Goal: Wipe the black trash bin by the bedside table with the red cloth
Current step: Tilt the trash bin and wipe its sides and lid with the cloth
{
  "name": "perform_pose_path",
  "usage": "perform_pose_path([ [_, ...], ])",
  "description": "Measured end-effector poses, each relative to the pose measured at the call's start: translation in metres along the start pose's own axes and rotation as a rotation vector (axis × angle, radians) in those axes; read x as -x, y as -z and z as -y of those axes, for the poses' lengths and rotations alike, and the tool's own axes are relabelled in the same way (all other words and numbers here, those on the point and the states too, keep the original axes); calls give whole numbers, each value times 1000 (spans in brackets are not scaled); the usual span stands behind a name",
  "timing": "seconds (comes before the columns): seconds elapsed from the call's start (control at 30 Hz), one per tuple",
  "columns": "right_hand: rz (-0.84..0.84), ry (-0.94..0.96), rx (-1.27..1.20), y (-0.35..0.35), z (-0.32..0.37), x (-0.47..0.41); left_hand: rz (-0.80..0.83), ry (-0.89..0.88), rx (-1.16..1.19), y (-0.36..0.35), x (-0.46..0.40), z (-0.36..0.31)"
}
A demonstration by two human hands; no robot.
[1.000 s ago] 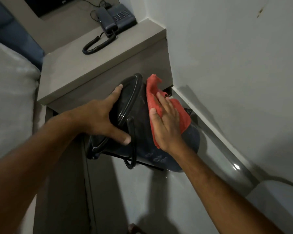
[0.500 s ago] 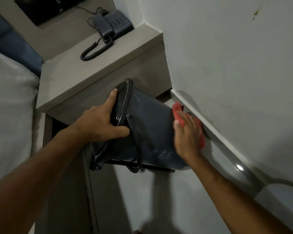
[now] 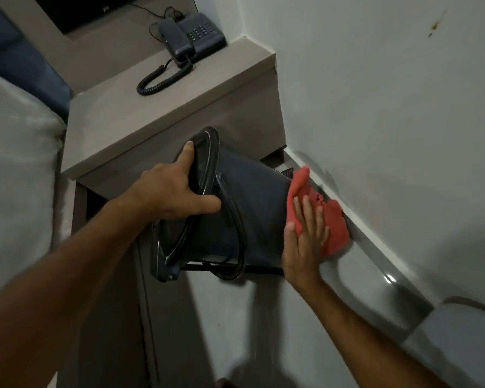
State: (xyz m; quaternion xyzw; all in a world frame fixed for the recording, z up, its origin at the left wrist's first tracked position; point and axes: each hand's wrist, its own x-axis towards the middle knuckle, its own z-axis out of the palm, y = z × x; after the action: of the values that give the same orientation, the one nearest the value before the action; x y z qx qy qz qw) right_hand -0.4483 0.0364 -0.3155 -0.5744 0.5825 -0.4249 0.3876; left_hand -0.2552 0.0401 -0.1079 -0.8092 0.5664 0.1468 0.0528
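Note:
The black trash bin (image 3: pixel 252 208) is tipped on its side in front of the bedside table (image 3: pixel 140 121), lid end toward me and base toward the wall. My left hand (image 3: pixel 171 191) grips the lidded rim, thumb over the side, forefinger along the lid. My right hand (image 3: pixel 305 242) lies flat with fingers spread, pressing the red cloth (image 3: pixel 317 208) against the bin's base end. A thin wire handle (image 3: pixel 235 233) loops around the bin's middle. The bin's bottom is hidden behind the cloth.
A dark corded phone (image 3: pixel 193 37) sits at the back of the bedside table. A pale bed (image 3: pixel 14 169) fills the left. The white wall (image 3: pixel 389 121) and its skirting (image 3: pixel 370 247) run close on the right, over a glossy floor (image 3: pixel 235 331).
My right hand has slid the red cloth from the bin's upper side near the rim down to its base end by the wall. My left hand keeps its hold on the rim.

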Motion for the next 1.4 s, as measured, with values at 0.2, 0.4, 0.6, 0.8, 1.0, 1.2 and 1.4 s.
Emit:
perform_pose_path([
  [0.2, 237, 431, -273, -28, 94, 21, -99, 51, 39, -2, 2, -13],
  [0.4, 69, 631, 164, -34, -25, 51, -132, 23, 32, -1, -6, -14],
  [0.6, -87, -204, -299, -37, -35, 35, -89, 66, -10, 1, -7, -24],
  [0.8, 113, 56, -459, -36, 29, 20, -129, 65, -95, -2, -13, -25],
  [1.0, 19, -459, -384, -18, -22, -13, -143, -26, -210, -5, -9, -35],
  [1.2, 208, -115, -292, -21, 37, -17, -120, -9, -246, -2, -3, -29],
  [1.4, 198, 19, -390, -5, 20, -33, -104, -96, -217, -8, 7, -16],
])
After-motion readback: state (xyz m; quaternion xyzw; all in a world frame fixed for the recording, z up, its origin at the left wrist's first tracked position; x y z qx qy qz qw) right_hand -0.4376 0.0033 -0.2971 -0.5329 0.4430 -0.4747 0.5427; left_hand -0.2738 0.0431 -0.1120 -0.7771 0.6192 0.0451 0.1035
